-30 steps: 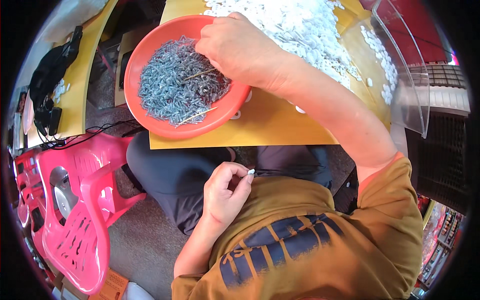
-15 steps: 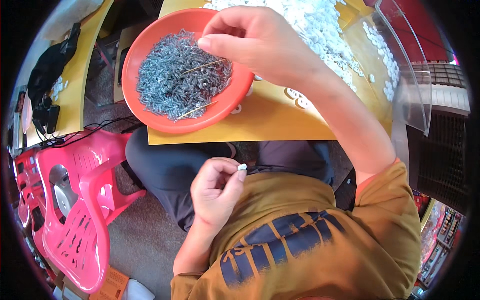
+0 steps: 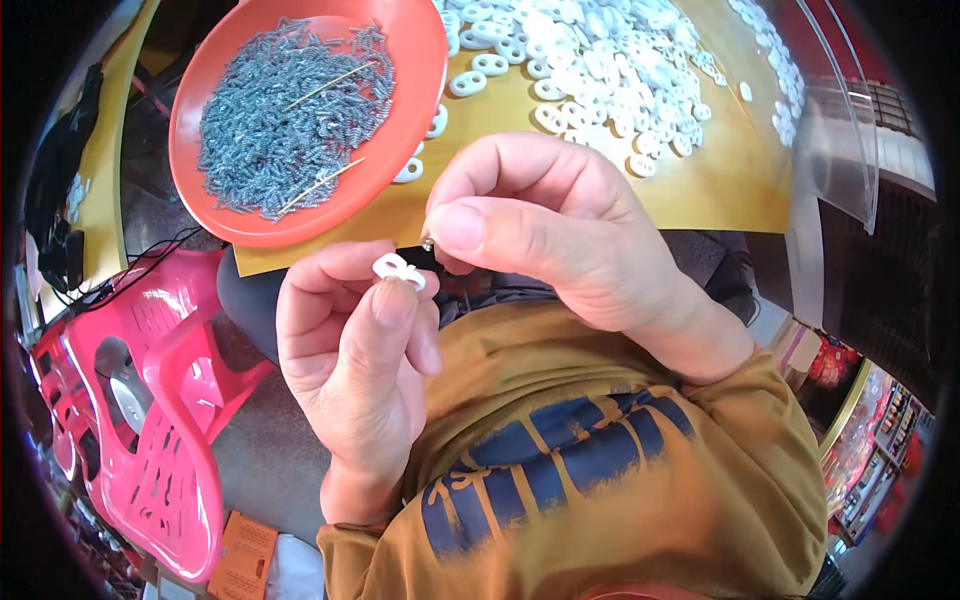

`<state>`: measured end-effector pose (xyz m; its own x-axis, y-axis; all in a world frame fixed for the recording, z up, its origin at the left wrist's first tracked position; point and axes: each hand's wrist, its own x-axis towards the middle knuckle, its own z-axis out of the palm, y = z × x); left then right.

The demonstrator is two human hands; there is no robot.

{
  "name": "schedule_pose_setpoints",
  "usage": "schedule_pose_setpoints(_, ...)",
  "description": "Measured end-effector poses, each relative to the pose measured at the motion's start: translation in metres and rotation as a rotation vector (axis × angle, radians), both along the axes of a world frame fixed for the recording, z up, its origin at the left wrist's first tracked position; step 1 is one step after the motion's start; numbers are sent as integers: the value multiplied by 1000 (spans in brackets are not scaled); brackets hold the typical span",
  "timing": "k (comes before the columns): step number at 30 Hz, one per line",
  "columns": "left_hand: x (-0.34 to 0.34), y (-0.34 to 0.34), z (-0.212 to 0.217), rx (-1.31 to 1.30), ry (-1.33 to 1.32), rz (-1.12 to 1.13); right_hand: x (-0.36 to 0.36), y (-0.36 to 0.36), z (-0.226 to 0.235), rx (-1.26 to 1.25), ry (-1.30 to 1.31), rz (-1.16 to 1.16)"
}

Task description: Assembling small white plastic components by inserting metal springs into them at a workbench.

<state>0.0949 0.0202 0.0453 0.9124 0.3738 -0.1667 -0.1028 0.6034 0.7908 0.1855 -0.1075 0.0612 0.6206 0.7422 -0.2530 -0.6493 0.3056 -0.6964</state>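
Between thumb and fingers, my left hand [image 3: 350,350] pinches a small white plastic piece with two oval holes [image 3: 400,270]. Close beside it on the right, my right hand [image 3: 545,225] is closed in a pinch, and a tiny metal spring [image 3: 428,244] pokes out at its fingertips. The piece and the spring are a short gap apart. Beyond my left hand stands a red-orange bowl [image 3: 420,105] full of small metal springs [image 3: 275,120], with two thin wooden sticks [image 3: 322,187] lying on them.
A heap of white two-holed pieces [image 3: 600,60] covers the back of the yellow table [image 3: 720,190]. A clear plastic panel [image 3: 840,150] rises at the table's right. Pink plastic chairs [image 3: 185,470] stand on the floor to the left.
My right hand has come down from over the bowl to beside my left hand, now with a spring at its fingertips. My left hand has risen with the white piece. The view has shifted.
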Motion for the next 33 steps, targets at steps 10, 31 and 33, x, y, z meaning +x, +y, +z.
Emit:
schedule_pose_setpoints(10,-3,-6,-2,-24,13,6,-5,-2,-1,-35,17,28)
schedule_pose_setpoints(31,-4,-7,-7,39,4,40,-12,2,-13,-11,-115,-12)
schedule_pose_setpoints(33,-2,-12,-2,43,74,91,-13,3,-12,43,-80,-33)
